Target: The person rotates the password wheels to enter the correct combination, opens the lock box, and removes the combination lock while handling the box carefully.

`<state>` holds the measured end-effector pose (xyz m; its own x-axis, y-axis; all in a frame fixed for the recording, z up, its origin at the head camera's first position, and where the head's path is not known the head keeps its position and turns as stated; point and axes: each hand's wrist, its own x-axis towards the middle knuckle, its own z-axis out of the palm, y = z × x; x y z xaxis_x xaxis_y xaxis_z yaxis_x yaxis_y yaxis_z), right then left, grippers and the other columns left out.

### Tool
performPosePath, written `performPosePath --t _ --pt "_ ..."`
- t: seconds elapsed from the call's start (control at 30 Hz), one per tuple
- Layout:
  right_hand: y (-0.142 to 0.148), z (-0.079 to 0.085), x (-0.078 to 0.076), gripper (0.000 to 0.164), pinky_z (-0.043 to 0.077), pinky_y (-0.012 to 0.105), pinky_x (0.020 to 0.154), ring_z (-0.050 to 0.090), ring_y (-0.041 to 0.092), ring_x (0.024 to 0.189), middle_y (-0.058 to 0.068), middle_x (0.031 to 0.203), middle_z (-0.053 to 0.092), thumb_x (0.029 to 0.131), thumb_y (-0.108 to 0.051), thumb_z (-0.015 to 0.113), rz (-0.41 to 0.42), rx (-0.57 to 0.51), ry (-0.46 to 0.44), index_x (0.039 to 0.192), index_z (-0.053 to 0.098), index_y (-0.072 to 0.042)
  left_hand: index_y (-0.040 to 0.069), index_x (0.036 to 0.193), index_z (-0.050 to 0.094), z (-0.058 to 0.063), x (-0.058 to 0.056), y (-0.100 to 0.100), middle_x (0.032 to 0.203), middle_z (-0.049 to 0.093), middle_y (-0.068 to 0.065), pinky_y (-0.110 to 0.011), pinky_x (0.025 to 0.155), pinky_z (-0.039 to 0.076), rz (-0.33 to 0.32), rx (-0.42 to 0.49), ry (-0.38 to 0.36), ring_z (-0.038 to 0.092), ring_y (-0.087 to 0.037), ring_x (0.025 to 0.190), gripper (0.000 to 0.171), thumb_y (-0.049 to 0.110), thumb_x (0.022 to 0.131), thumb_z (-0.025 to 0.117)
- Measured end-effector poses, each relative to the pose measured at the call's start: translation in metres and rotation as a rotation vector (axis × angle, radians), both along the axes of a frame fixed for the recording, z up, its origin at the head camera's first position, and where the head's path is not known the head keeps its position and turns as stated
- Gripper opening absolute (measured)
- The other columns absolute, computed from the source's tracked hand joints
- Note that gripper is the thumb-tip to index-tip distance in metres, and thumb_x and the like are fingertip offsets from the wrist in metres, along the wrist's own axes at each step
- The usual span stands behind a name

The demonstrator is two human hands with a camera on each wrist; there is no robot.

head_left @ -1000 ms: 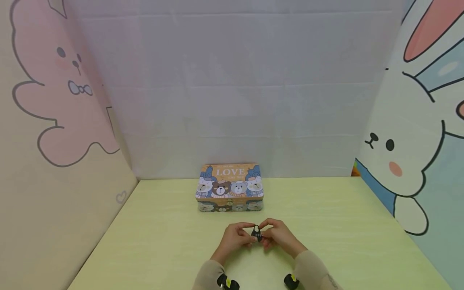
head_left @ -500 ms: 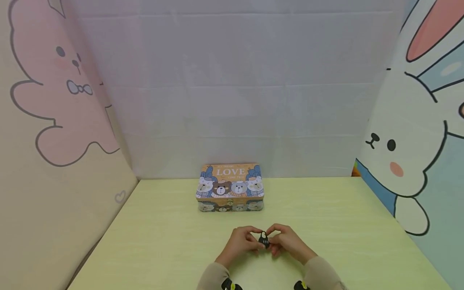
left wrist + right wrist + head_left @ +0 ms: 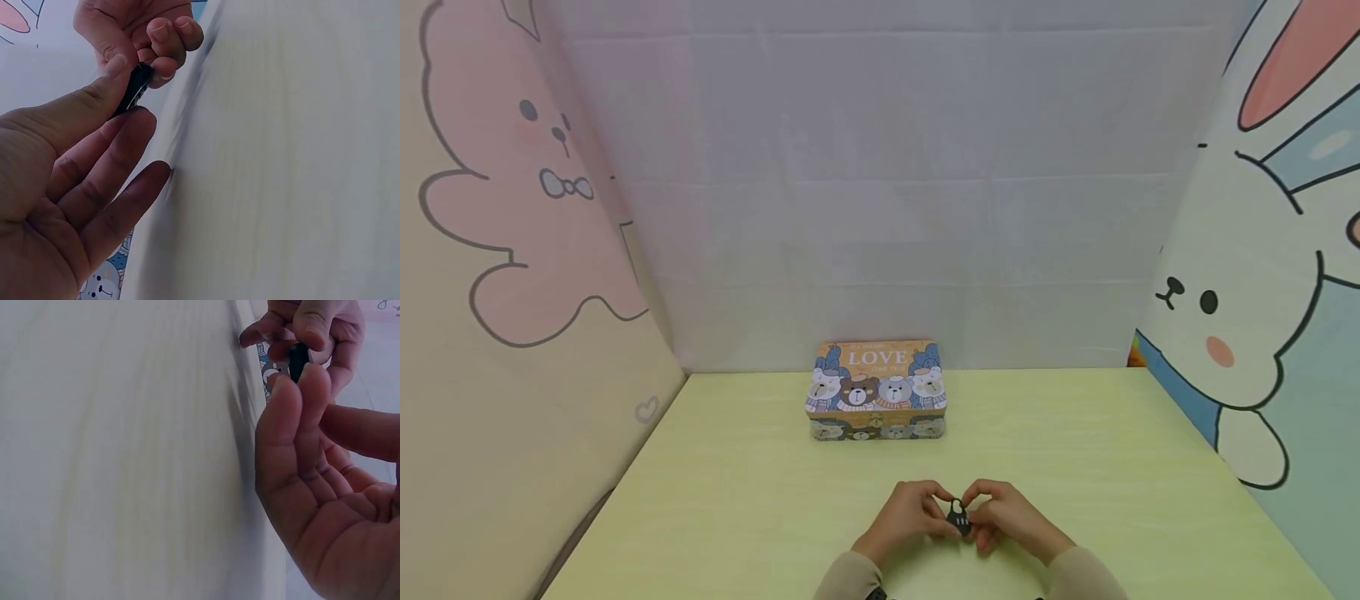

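A small black combination padlock (image 3: 958, 518) is held upright between both hands near the front of the table, its shackle at the top and its number dials showing. My left hand (image 3: 912, 518) pinches it from the left, thumb on the body and index finger at the shackle. From the other side my right hand (image 3: 1011, 518) pinches it too, index finger by the shackle. In the left wrist view the dark padlock (image 3: 135, 87) shows edge-on between the thumb and fingertips. The right wrist view shows the padlock (image 3: 298, 361) partly hidden behind fingertips.
Behind the hands, a tin box (image 3: 876, 390) with bears and the word LOVE on its lid sits closed at the back of the pale yellow-green table (image 3: 715, 500). A whitish curtain (image 3: 895, 183) hangs behind it, with cartoon-printed panels on both sides.
Both hands, with the padlock between them, have shifted slightly right and towards the front edge in the head view. The tin box has stayed in place.
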<state>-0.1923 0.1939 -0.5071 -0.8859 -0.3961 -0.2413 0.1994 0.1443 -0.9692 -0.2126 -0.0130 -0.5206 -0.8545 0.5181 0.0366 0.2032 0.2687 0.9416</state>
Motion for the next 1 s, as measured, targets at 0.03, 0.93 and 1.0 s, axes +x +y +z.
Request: performPosePath --t 0.03,0.93,1.0 --pt "0.001 0.0 0.001 0.018 0.054 0.023 0.048 0.06 0.011 0.051 0.012 0.072 0.069 0.085 0.0 0.055 0.009 0.005 -0.002 0.102 0.059 0.003 0.002 0.101 0.071 0.0 0.001 0.0 0.067 0.07 -0.002 -0.018 0.049 0.05 -0.007 -0.005 -0.002 0.061 -0.004 0.054 0.031 0.001 0.073 0.086" --pt "0.005 0.005 0.01 0.007 0.056 0.023 0.051 0.06 0.011 0.055 0.006 0.069 0.066 0.083 0.0 0.062 0.107 0.143 0.083 0.088 0.065 0.003 0.009 0.087 0.065 0.002 0.017 0.01 0.06 0.062 0.008 -0.016 0.049 0.049 -0.025 -0.144 -0.025 0.055 -0.003 0.049 0.029 0.002 0.07 0.089" --pt "0.006 0.005 0.01 0.007 0.057 0.024 0.051 0.06 0.011 0.056 0.005 0.069 0.066 0.083 0.0 0.062 0.106 0.144 0.087 0.088 0.065 0.003 0.009 0.083 0.065 0.003 0.018 0.01 0.059 0.062 0.007 -0.016 0.048 0.047 -0.02 -0.14 -0.021 0.054 -0.003 0.049 0.028 0.001 0.07 0.089"
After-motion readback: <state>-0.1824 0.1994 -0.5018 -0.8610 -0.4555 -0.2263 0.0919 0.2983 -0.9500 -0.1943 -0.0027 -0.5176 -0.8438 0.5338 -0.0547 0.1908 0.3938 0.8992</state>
